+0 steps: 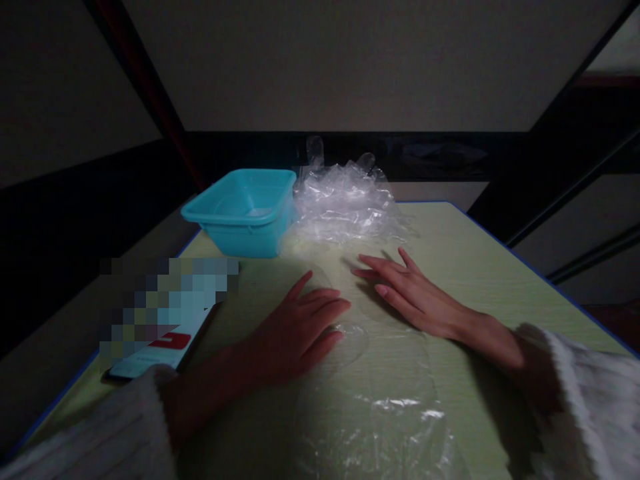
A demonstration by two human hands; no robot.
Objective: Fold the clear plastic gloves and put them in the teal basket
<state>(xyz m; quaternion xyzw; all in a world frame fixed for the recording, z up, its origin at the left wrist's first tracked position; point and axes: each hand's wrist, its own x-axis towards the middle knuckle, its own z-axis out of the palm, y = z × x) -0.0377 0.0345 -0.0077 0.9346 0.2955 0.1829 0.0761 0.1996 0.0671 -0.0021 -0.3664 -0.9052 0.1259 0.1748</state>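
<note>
A clear disposable plastic glove [375, 413] lies flat on the table in front of me, its thin film creased and shiny near the lower edge. My left hand [303, 327] is over the glove's left side, fingers stretched out; whether it presses on the film I cannot tell. Just to the right, my right hand [407, 290] hovers or rests lightly by the glove's upper right part, with fingers spread and nothing in them. Farther back is a crumpled heap of clear plastic gloves [347, 203], some finger shapes standing up from it.
A turquoise plastic basin [250, 230] stands at the back left, touching or close to the heap. On the left lies a phone [200, 313] with its screen lit and partly blurred. The pale green table [480, 267] has a blue edge; a wall panel rises behind it.
</note>
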